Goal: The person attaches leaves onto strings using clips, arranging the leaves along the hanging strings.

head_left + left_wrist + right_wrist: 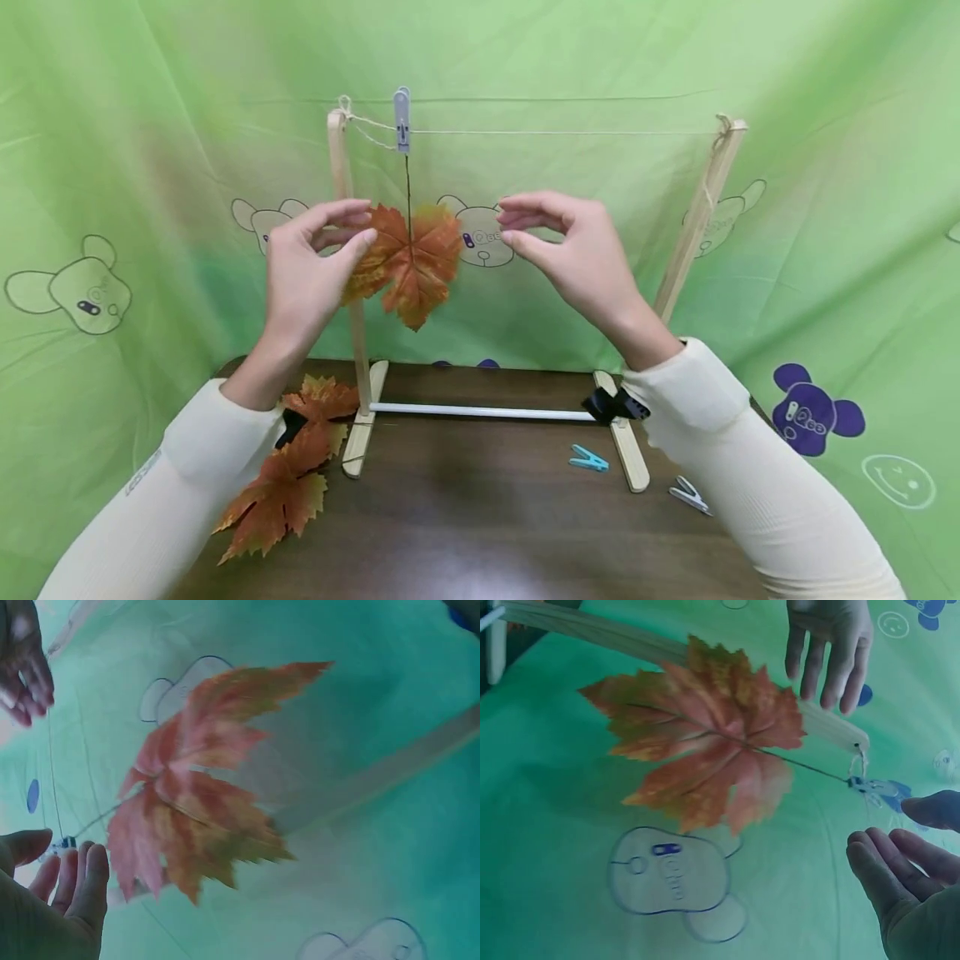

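An orange artificial maple leaf (416, 271) hangs by its dark stem from a grey clothespin (402, 121) clipped on a string (562, 132). My left hand (311, 271) is raised at the leaf's left side, fingers loosely bent and thumb apart from them, gripping nothing; whether it touches the leaf, I cannot tell. To the right of the leaf, apart from it, my right hand (573, 250) hovers with relaxed fingers and nothing between them. In the right wrist view the leaf (712, 739) and the blue-grey clothespin (881, 789) show beyond the right hand (907, 881).
A wooden frame with a left post (340, 158) and right post (701, 217) bears the string; a white bar (480, 411) joins its feet. More maple leaves (281, 500) lie at left. A blue clothespin (588, 459) and a grey-white clothespin (690, 496) lie at right on the brown table (465, 517).
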`<state>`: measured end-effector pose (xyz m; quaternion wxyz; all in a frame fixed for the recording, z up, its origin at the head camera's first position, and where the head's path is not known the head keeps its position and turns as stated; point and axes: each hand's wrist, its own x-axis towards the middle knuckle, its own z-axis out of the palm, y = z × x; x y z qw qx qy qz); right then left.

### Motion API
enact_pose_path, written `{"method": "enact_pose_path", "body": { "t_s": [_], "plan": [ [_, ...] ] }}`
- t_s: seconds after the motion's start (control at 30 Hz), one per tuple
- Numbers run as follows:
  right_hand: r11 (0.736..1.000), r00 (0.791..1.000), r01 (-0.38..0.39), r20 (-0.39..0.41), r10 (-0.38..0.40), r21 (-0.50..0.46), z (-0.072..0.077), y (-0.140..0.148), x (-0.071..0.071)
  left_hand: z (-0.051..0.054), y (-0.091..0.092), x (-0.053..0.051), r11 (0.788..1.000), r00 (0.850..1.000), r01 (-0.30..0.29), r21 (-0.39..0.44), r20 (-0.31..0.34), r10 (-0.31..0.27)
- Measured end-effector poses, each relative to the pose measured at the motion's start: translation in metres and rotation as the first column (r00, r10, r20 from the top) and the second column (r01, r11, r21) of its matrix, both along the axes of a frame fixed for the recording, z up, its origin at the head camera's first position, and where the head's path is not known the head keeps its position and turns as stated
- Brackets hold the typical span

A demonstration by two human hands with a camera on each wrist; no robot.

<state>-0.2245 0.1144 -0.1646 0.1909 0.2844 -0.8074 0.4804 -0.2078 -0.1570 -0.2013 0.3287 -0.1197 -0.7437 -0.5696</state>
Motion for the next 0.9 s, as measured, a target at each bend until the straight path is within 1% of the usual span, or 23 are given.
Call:
{"method": "enact_pose_path", "body": {
  "t_s": [0.17, 0.27, 0.37, 0.5, 0.7, 0.83, 0.9],
  "plan": [
    [1.000, 0.999, 0.003, 0.038, -0.003, -0.003, -0.025, 0.020, 0.014, -0.021, -0.016, 0.016, 0.996, 0.998, -0.050, -0.078, 0.028, 0.052],
    [1.000, 0.999, 0.004, 0.040, -0.004, -0.005, -0.038, 0.031, 0.022, -0.034, -0.027, 0.025, 0.988, 0.994, -0.083, -0.130, 0.064, 0.092],
    [1.000, 0.999, 0.010, 0.033, -0.010, -0.010, -0.050, 0.041, 0.028, -0.046, -0.037, 0.034, 0.976, 0.986, -0.097, -0.195, 0.115, 0.121],
    [0.999, 0.999, 0.035, 0.042, -0.034, -0.020, -0.067, 0.056, 0.037, -0.063, -0.048, 0.041, 0.962, 0.977, -0.075, -0.264, 0.174, 0.124],
    [0.997, 0.994, 0.072, 0.078, -0.073, 0.009, -0.095, 0.080, 0.048, -0.093, -0.062, 0.050, 0.951, 0.964, -0.012, -0.307, 0.251, 0.093],
    [0.996, 0.991, 0.084, 0.103, -0.087, 0.033, -0.117, 0.091, 0.053, -0.111, -0.070, 0.051, 0.932, 0.954, 0.029, -0.361, 0.289, 0.083],
    [0.995, 0.989, 0.094, 0.114, -0.097, 0.036, -0.129, 0.096, 0.055, -0.120, -0.073, 0.050, 0.922, 0.946, 0.062, -0.382, 0.317, 0.068]
  ]
}}
